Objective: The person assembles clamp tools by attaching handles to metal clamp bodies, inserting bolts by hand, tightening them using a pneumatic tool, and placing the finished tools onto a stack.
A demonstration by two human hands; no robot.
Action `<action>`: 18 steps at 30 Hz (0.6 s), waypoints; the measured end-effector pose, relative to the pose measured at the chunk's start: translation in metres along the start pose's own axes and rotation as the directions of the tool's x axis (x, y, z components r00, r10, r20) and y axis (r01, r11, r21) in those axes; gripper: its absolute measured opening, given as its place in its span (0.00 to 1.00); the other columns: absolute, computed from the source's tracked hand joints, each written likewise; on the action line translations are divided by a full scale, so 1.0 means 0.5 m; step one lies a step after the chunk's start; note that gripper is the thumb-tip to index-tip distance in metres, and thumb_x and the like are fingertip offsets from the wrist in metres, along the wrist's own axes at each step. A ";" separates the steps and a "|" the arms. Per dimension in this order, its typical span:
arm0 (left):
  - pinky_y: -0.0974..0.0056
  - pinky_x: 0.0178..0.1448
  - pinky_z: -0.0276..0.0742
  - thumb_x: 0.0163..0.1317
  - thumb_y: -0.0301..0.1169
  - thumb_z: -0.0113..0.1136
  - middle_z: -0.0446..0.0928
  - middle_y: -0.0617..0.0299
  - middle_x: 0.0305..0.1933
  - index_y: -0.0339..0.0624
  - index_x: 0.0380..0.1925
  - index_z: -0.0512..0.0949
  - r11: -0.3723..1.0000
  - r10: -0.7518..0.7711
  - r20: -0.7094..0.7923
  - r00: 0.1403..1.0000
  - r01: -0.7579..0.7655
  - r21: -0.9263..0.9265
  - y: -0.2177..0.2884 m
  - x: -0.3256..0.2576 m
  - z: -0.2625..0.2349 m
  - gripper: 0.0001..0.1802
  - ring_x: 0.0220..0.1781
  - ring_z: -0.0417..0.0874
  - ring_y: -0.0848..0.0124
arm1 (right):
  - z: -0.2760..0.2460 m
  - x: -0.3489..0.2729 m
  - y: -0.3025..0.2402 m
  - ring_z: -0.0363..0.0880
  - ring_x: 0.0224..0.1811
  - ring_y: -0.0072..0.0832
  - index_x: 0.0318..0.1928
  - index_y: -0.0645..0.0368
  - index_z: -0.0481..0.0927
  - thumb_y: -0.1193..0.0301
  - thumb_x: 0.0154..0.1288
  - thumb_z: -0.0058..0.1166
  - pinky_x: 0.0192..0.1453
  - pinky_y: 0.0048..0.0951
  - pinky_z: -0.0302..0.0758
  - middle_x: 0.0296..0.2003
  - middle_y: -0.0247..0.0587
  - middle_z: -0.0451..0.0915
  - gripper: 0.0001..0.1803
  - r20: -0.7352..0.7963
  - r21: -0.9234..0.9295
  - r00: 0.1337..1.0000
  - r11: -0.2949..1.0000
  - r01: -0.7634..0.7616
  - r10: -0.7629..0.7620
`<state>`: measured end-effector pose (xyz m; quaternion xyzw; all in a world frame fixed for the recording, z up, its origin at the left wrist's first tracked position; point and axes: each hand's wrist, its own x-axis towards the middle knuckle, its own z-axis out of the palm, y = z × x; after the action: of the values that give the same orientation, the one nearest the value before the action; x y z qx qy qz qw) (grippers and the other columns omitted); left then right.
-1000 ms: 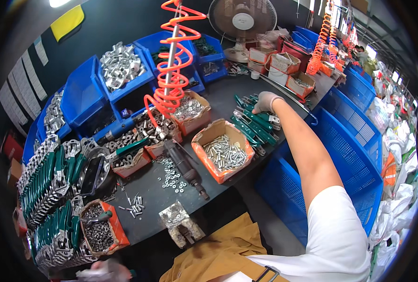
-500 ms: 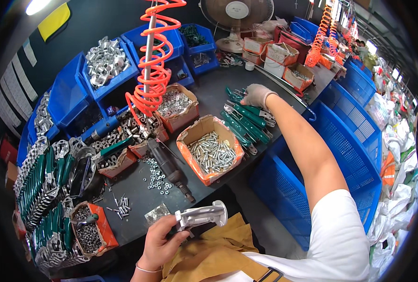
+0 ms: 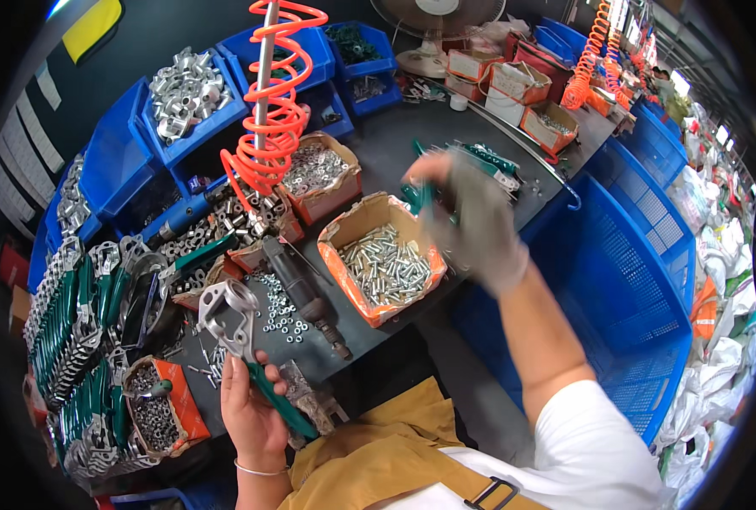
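My bare left hand (image 3: 255, 415), low and left of the middle, grips a silver metal tool frame (image 3: 230, 319) with a ring-shaped end and a green handle. The frame's ring points up and away from me, over the bench. My right hand (image 3: 471, 212), in a grey glove with bare fingertips, is smeared by motion above the right side of the bench. A green handle (image 3: 416, 197) shows at its fingers, partly hidden. Beside it stands a cardboard box of silver pins (image 3: 385, 270). Just right of my left hand is a worn metal block (image 3: 308, 398).
An air screwdriver (image 3: 297, 287) lies by loose nuts (image 3: 283, 316). Green-handled tools (image 3: 72, 310) are stacked at left. Blue bins (image 3: 189, 106) line the back. A red coiled hose (image 3: 263, 127) hangs over the bench. Blue baskets (image 3: 620, 297) stand at right, and more green handles (image 3: 488, 161) lie beyond my right hand.
My right hand has come back from the pile of green handles toward the box of pins, with a green handle. My left hand has turned the metal frame upright and moved it left.
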<state>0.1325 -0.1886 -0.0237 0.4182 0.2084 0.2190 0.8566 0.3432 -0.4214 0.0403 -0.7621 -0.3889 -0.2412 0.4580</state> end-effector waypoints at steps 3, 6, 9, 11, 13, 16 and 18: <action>0.71 0.29 0.73 0.74 0.39 0.45 0.75 0.59 0.44 0.48 0.49 0.70 0.922 -0.263 0.022 0.964 0.258 -0.287 -0.023 0.021 -0.011 0.12 0.36 0.75 0.72 | 0.071 -0.131 -0.106 0.79 0.33 0.26 0.37 0.48 0.78 0.70 0.49 0.62 0.31 0.25 0.73 0.44 0.30 0.82 0.12 0.112 0.136 0.812 0.818 0.559 -0.573; 0.73 0.21 0.68 0.74 0.45 0.43 0.77 0.61 0.36 0.47 0.48 0.71 0.798 -0.443 0.279 0.852 0.517 -0.309 -0.036 0.024 -0.004 0.16 0.24 0.72 0.76 | 0.119 -0.209 -0.165 0.73 0.30 0.25 0.36 0.51 0.76 0.72 0.50 0.61 0.25 0.22 0.72 0.48 0.37 0.79 0.11 0.070 0.325 0.748 0.725 0.608 -0.659; 0.72 0.21 0.75 0.74 0.49 0.41 0.80 0.56 0.37 0.47 0.56 0.70 0.852 -0.480 0.174 0.860 0.504 -0.143 -0.049 -0.011 0.019 0.22 0.23 0.78 0.73 | 0.124 -0.221 -0.173 0.74 0.29 0.23 0.35 0.52 0.74 0.73 0.50 0.62 0.25 0.20 0.71 0.46 0.37 0.80 0.12 0.062 0.336 0.767 0.737 0.587 -0.639; 0.70 0.25 0.77 0.73 0.51 0.40 0.80 0.54 0.38 0.43 0.55 0.70 0.780 -0.482 0.341 0.807 0.573 -0.252 -0.060 -0.024 0.014 0.25 0.27 0.81 0.69 | 0.118 -0.210 -0.176 0.73 0.27 0.21 0.36 0.51 0.74 0.72 0.50 0.64 0.25 0.20 0.70 0.45 0.35 0.80 0.13 0.024 0.313 0.801 0.766 0.562 -0.598; 0.72 0.20 0.70 0.73 0.51 0.42 0.79 0.54 0.35 0.40 0.53 0.71 0.775 -0.500 0.304 0.811 0.575 -0.263 -0.059 -0.051 0.021 0.25 0.23 0.75 0.73 | 0.128 -0.206 -0.163 0.73 0.26 0.20 0.36 0.51 0.73 0.70 0.50 0.65 0.25 0.19 0.70 0.45 0.34 0.80 0.14 0.026 0.284 0.782 0.754 0.592 -0.623; 0.75 0.15 0.62 0.71 0.47 0.47 0.76 0.56 0.28 0.34 0.44 0.74 0.781 -0.577 0.113 0.809 0.587 -0.212 -0.055 -0.052 0.033 0.24 0.18 0.69 0.78 | 0.098 -0.182 -0.169 0.78 0.33 0.24 0.38 0.51 0.76 0.71 0.53 0.62 0.29 0.22 0.75 0.45 0.34 0.78 0.12 0.140 0.248 0.766 0.771 0.586 -0.627; 0.76 0.16 0.62 0.71 0.43 0.48 0.76 0.58 0.27 0.34 0.41 0.73 0.922 -0.343 0.167 0.924 0.365 -0.126 -0.053 -0.017 -0.010 0.19 0.18 0.70 0.78 | 0.088 -0.141 -0.148 0.80 0.33 0.25 0.40 0.50 0.78 0.70 0.55 0.59 0.31 0.24 0.77 0.43 0.36 0.80 0.11 0.308 0.089 0.765 0.818 0.568 -0.565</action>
<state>0.1282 -0.2049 -0.0465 0.3201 0.2015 0.0453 0.9246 0.2427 -0.3881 0.0066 -0.6400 -0.6684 -0.2430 0.2907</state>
